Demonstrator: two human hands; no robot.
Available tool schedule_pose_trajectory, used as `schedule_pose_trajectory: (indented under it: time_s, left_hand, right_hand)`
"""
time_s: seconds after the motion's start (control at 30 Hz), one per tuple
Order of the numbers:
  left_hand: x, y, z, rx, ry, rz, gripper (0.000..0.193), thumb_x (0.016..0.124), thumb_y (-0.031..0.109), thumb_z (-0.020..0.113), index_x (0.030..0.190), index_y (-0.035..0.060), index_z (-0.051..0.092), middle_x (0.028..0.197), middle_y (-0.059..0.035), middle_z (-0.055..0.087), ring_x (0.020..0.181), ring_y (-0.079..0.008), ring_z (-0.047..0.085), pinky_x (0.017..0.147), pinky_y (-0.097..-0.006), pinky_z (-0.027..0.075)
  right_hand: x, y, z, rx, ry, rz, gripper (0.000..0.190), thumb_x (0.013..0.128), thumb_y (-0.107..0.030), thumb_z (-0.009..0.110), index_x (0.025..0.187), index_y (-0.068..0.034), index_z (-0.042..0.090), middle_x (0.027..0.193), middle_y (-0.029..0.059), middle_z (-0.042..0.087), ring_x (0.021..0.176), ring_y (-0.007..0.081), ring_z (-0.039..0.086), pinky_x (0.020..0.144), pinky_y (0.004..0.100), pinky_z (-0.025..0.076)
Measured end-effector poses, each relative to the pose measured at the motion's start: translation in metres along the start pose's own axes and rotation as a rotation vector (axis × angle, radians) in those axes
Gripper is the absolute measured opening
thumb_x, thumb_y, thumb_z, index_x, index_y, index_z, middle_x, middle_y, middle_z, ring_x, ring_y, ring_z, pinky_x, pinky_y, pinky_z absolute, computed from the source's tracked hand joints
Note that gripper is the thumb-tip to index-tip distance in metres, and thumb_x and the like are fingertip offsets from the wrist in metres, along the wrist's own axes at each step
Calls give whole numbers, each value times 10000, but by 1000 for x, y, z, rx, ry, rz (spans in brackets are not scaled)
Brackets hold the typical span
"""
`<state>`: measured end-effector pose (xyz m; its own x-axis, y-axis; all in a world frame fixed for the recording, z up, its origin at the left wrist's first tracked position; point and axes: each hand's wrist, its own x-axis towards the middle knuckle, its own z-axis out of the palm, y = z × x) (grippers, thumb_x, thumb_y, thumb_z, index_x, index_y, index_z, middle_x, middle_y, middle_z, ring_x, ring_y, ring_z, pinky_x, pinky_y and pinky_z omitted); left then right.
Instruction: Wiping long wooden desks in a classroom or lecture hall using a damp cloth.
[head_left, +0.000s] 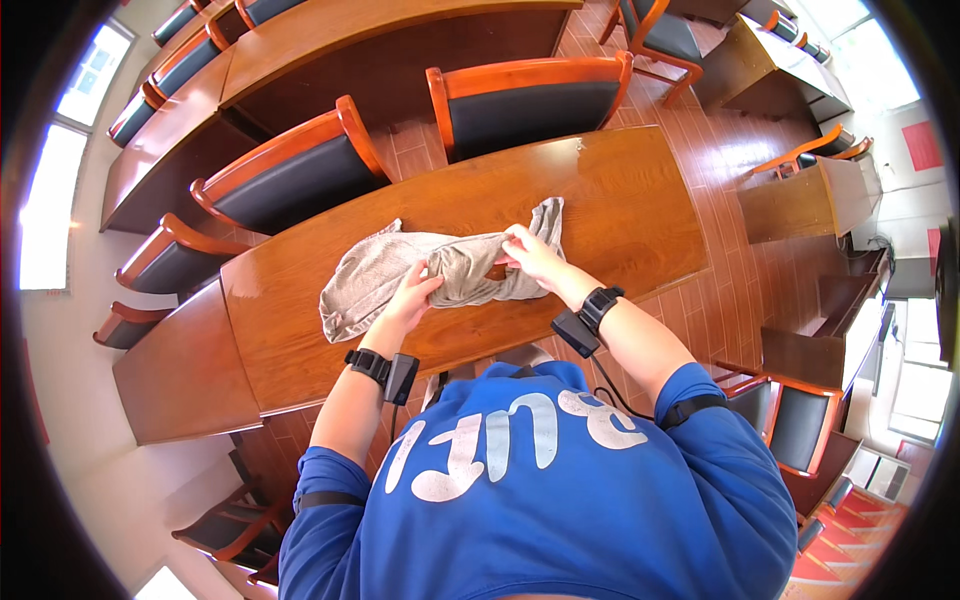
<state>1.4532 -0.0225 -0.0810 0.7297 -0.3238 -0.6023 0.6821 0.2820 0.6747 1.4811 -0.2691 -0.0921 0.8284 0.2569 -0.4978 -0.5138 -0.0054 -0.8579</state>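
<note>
A rumpled beige-grey cloth garment (375, 270) lies across the polished wooden table (622, 187) in front of me. Its left part spreads loosely, while the middle is bunched into folds between my hands. My left hand (413, 293) pinches the bunched fabric near the middle with thumb and fingers. Further right, my right hand (530, 255) grips the upper edge of the cloth between thumb and fingertips. Through a gap in the fabric beside the right fingers, a bit of brown tabletop shows. A narrow end of the garment extends past the right hand toward the far side.
Wooden chairs with black padded backs, such as this chair (529, 109) and another chair (292, 176), stand along the table's far side. Behind them runs a long wooden desk (315, 45). Black devices are strapped to both wrists; a cable (619, 386) hangs from the right device (576, 332).
</note>
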Motion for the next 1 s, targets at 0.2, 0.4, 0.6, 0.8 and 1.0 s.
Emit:
schedule_pose_trajectory:
  time_s: [0.2, 0.4, 0.6, 0.8, 1.0]
  left_hand:
    - [-28, 39, -33, -25, 7, 178, 528, 884, 72, 524, 1351, 112, 282, 1174, -60, 523, 1033, -132, 521, 856, -272, 431]
    - [-58, 96, -40, 161, 107, 477, 467, 900, 72, 485, 1329, 131, 312, 1085, -57, 568, 919, -108, 563, 713, -245, 465]
    - [-96, 158, -47, 348, 244, 575, 533, 905, 150, 501, 1391, 179, 282, 1007, 28, 559, 715, -23, 451, 550, -175, 330]
    - [-120, 180, -53, 601, 314, 628, 569, 890, 139, 541, 1396, 126, 279, 855, 32, 536, 665, -37, 392, 575, -195, 332]
    - [-131, 192, -49, 1241, 366, 857, 643, 854, 59, 571, 1415, 102, 260, 762, 48, 430, 682, -60, 398, 649, -198, 371]
  right_hand:
    - [-3, -56, 10, -170, -62, -145, 94, 946, -162, 441, 1011, -98, 464, 815, 12, 499, 646, 83, 458, 597, 247, 403]
    - [-4, -134, 25, -122, -32, -425, 126, 908, -108, 496, 1014, -52, 533, 897, 10, 562, 833, 80, 491, 751, 242, 396]
    - [-14, -202, 9, -102, -78, -573, 116, 898, -107, 513, 971, -37, 570, 884, -4, 572, 823, 70, 500, 740, 223, 397]
    - [-38, -246, -4, -170, 43, -652, 167, 905, -155, 517, 1042, -78, 571, 897, -22, 577, 785, 50, 483, 657, 200, 375]
    - [-50, -254, -26, -174, 178, -712, 215, 911, -204, 517, 1093, -99, 562, 901, -37, 582, 797, 41, 490, 671, 194, 370]
